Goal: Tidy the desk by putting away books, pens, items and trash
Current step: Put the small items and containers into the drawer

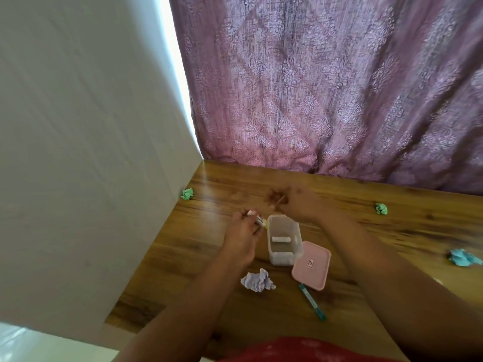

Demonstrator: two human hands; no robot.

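White labelled marker (pixel 75 220), pink-capped. Left hand (pixel 241 235) grip clamped on it beside clear box (pixel 283 240). Right hand (pixel 296 203) blurred, grip state unclear.

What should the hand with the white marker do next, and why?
Probably tip the white marker into the clear box. The left hand holds it right by the box's rim, the box is open with its pink lid lying beside it, and one white item already lies inside, so this one likely belongs there too.
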